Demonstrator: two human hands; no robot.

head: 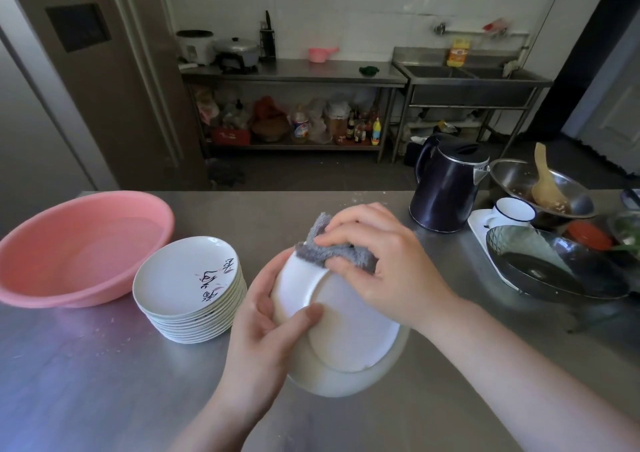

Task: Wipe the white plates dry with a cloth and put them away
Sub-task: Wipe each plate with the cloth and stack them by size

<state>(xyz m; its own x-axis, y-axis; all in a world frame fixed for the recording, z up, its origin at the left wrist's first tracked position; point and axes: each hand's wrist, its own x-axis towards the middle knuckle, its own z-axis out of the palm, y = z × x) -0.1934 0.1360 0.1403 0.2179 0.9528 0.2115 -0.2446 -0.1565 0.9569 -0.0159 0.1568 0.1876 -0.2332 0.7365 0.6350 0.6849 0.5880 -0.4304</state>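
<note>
A white plate is held above the steel counter with its underside turned up toward the camera, tilted so the far rim sits higher than the near one. Being round, it has no long axis to speak of. The left hand grips its left edge — thumb curled over the back, fingers hidden beneath. The right hand presses a grey cloth against the plate's far rim, fingers curled over the fabric. To the left — just beside a pink basin — stands a stack of plates, face up.
</note>
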